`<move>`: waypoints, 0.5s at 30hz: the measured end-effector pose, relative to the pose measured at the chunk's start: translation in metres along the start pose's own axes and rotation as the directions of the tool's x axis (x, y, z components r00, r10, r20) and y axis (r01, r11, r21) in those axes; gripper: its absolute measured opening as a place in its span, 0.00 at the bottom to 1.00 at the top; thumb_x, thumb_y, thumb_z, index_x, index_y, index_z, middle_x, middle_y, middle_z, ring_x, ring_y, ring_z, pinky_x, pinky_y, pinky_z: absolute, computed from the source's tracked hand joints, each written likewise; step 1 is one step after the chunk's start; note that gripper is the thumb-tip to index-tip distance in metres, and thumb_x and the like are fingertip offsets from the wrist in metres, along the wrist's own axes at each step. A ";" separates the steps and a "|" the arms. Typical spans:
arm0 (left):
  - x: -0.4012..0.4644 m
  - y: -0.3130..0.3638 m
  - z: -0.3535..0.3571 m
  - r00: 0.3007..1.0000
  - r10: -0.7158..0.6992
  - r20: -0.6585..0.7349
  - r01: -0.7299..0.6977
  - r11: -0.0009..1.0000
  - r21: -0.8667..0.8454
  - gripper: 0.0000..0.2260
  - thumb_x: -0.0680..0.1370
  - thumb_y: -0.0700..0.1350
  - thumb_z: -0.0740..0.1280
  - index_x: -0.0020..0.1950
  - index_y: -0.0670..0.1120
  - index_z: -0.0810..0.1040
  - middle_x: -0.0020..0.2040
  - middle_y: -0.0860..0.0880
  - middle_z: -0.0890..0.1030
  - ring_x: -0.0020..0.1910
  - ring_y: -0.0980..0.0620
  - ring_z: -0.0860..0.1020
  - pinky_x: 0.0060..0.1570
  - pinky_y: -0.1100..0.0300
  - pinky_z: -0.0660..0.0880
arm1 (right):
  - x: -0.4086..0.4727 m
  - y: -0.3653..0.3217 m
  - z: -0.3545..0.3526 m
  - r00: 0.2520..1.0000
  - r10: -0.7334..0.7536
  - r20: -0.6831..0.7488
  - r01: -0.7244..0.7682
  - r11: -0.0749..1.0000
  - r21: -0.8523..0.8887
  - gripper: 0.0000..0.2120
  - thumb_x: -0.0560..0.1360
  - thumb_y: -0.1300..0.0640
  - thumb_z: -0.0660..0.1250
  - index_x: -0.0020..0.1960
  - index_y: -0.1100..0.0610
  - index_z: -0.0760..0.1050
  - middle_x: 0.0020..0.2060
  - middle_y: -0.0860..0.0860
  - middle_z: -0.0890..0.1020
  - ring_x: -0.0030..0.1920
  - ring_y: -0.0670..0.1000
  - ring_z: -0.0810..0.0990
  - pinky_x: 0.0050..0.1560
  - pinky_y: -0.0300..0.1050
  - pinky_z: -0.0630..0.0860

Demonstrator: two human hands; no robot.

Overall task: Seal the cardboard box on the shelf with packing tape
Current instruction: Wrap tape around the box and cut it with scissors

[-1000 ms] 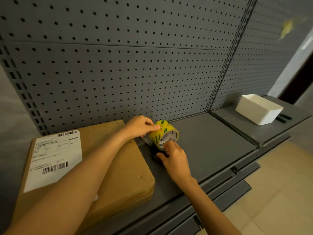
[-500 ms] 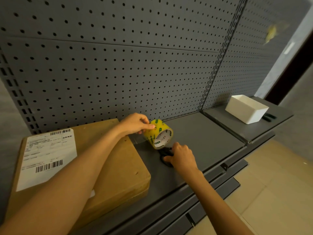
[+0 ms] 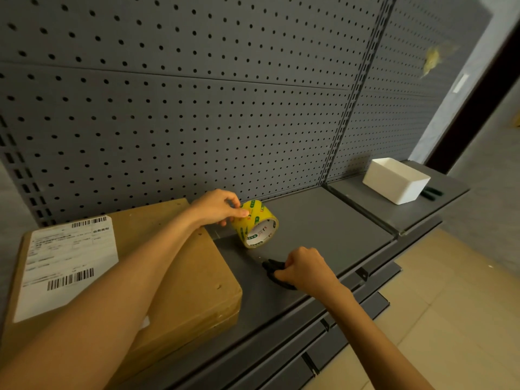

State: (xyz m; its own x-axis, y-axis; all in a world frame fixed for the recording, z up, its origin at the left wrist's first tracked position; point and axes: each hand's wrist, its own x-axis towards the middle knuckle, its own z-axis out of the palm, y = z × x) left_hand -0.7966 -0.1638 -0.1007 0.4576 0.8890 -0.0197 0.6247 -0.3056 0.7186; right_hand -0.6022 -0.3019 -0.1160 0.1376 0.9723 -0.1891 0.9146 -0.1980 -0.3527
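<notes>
A flat brown cardboard box (image 3: 194,280) with a white shipping label (image 3: 64,263) lies at the left of the grey shelf (image 3: 332,232). Just right of its far corner a yellow roll of packing tape (image 3: 257,222) rests on the shelf. My left hand (image 3: 218,208) grips the roll from the left, thumb on its outer face. A clear strip of tape (image 3: 222,235) runs from the roll toward the box edge. My right hand (image 3: 305,267) curls round black scissors (image 3: 274,270) lying on the shelf in front of the roll.
A grey pegboard wall (image 3: 197,108) backs the shelf. On the lower neighbouring shelf section to the right stands a white plastic bin (image 3: 395,180) with a dark object (image 3: 430,192) beside it. A tiled floor (image 3: 450,305) lies beyond the shelf's front edge.
My right hand left the tape roll, dropped to the shelf and closed on the black scissors. My left hand kept holding the roll.
</notes>
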 end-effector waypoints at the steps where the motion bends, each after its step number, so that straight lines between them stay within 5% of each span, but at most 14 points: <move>1: 0.000 0.000 0.000 1.000 -0.002 0.002 0.002 1.000 0.001 0.11 0.74 0.55 0.69 0.47 0.49 0.78 0.39 0.52 0.81 0.34 0.53 0.78 0.42 0.55 0.76 | -0.003 0.004 -0.001 1.000 0.004 0.017 -0.005 1.000 0.029 0.20 0.72 0.49 0.69 0.46 0.68 0.79 0.33 0.56 0.75 0.33 0.52 0.70 0.33 0.44 0.67; 5: 0.000 0.001 -0.002 1.000 -0.025 0.011 0.025 0.999 -0.035 0.11 0.73 0.55 0.70 0.47 0.48 0.79 0.39 0.49 0.82 0.34 0.53 0.78 0.41 0.56 0.76 | -0.012 0.016 -0.009 0.992 0.024 0.120 -0.037 0.993 0.112 0.27 0.69 0.41 0.72 0.44 0.68 0.79 0.32 0.54 0.74 0.33 0.50 0.70 0.35 0.42 0.66; 11: -0.002 0.009 -0.004 0.994 -0.065 0.085 0.072 0.994 -0.087 0.09 0.75 0.50 0.69 0.51 0.46 0.78 0.38 0.50 0.81 0.33 0.56 0.76 0.33 0.66 0.72 | -0.025 0.016 -0.017 0.935 -0.051 0.351 -0.092 0.921 0.378 0.20 0.72 0.43 0.68 0.50 0.61 0.79 0.35 0.49 0.78 0.36 0.45 0.75 0.43 0.38 0.75; 15: -0.001 0.011 -0.005 0.990 -0.098 0.104 0.109 0.989 -0.099 0.09 0.75 0.50 0.69 0.52 0.48 0.77 0.37 0.51 0.82 0.33 0.57 0.77 0.32 0.66 0.71 | -0.032 0.011 -0.019 0.908 -0.111 0.404 -0.094 0.886 0.455 0.28 0.71 0.41 0.65 0.57 0.65 0.76 0.36 0.49 0.76 0.36 0.44 0.74 0.42 0.35 0.72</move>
State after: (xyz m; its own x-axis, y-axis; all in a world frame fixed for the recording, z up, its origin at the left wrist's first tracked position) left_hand -0.7936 -0.1661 -0.0896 0.4572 0.8745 -0.1621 0.6046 -0.1719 0.7778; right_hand -0.5891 -0.3333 -0.0967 -0.1299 0.8547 -0.5027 0.6242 -0.3234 -0.7112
